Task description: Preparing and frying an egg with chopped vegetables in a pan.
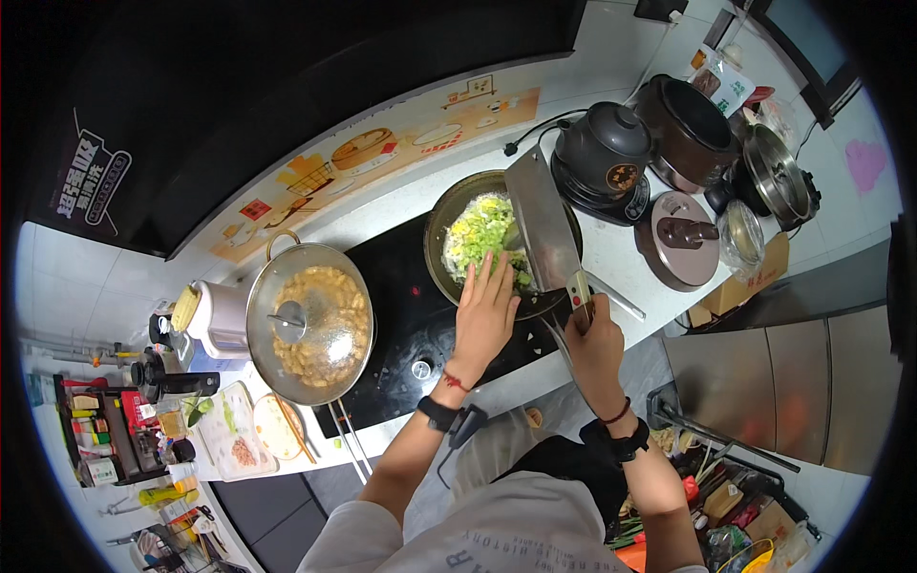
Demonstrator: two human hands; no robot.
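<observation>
My right hand (596,344) grips the handle of a broad cleaver (542,222), its steel blade tilted over the right side of a dark frying pan (432,247). My left hand (488,304) reaches over the pan's near rim, holding nothing, fingers extended beside chopped green vegetables (481,236). Whitish and yellow bits lie among the greens. A metal utensil handle (616,296) sticks out of the pan to the right, partly hidden by the cleaver. The pan sits on a black induction cooktop (401,308). Whether my left fingertips touch the food cannot be told.
A glass-lidded pan (311,372) of brownish food stands left on the cooktop. Further left are a plastic cutting board (215,430) with pinkish bits and a plate (276,422) with chopsticks. At right stand a dark kettle pot (602,147), a cooker pot (648,107) and a round lid (680,268).
</observation>
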